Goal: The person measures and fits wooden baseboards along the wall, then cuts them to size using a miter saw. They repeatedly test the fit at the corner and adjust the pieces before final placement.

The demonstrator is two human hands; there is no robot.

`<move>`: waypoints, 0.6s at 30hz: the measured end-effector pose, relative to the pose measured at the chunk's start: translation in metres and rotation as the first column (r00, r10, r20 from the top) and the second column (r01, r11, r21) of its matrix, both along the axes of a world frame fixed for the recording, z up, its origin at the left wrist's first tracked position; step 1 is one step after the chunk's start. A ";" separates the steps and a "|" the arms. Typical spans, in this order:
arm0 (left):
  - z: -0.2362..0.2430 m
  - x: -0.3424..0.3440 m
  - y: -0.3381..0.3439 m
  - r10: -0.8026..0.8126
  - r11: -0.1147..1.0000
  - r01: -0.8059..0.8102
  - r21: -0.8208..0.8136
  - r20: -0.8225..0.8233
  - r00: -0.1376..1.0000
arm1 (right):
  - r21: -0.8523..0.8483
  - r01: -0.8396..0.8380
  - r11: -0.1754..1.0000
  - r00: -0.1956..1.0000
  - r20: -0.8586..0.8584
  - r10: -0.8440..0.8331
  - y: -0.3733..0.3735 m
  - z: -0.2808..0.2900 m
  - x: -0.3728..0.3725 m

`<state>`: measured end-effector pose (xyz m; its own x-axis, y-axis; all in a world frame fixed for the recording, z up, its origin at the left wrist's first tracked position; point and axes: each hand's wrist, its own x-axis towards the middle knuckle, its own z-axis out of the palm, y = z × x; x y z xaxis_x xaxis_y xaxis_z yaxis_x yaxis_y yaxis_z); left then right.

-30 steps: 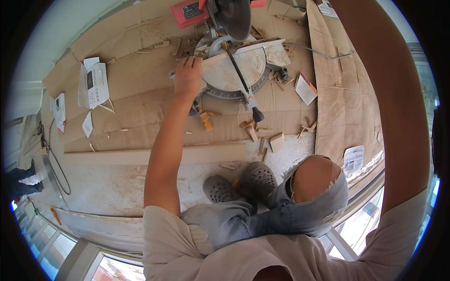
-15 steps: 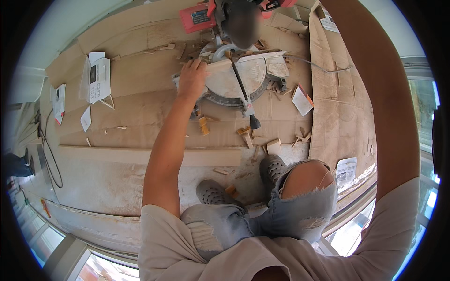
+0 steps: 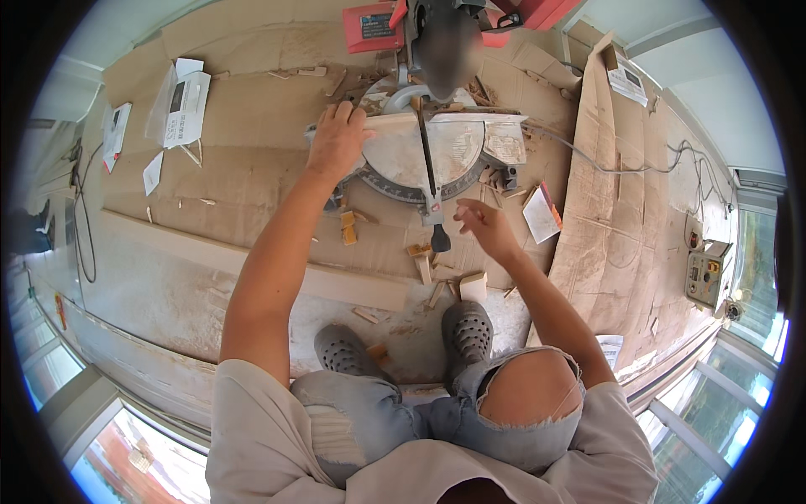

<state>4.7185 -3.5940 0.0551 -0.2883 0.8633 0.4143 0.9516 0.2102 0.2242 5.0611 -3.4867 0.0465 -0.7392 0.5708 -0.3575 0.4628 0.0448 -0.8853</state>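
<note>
Fingers (image 3: 342, 118) flat on wood strip (image 3: 395, 123)

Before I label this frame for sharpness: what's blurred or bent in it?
Head view: the saw head is smeared with blur, while the left hand on the board and the right hand look sharp; fisheye bends the window frames near the dark rim.
</note>
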 end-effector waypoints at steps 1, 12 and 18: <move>0.001 -0.001 -0.002 0.004 1.000 -0.004 -0.012 -0.012 1.000 | -0.105 0.029 0.994 0.997 0.078 -0.021 -0.022 -0.021 -0.005; 0.000 0.001 -0.003 0.016 1.000 -0.016 -0.009 0.003 1.000 | -0.493 0.137 0.859 0.988 0.009 -0.152 -0.060 -0.032 -0.031; 0.000 -0.003 0.001 0.025 0.999 -0.024 -0.032 0.039 0.999 | -0.323 -0.093 0.942 0.990 0.073 0.123 -0.037 -0.032 -0.031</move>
<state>4.7159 -3.5932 0.0548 -0.3255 0.8679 0.3751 0.9365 0.2411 0.2548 5.0300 -3.5234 0.0150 -0.7461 0.3348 -0.5756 0.5496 -0.1784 -0.8161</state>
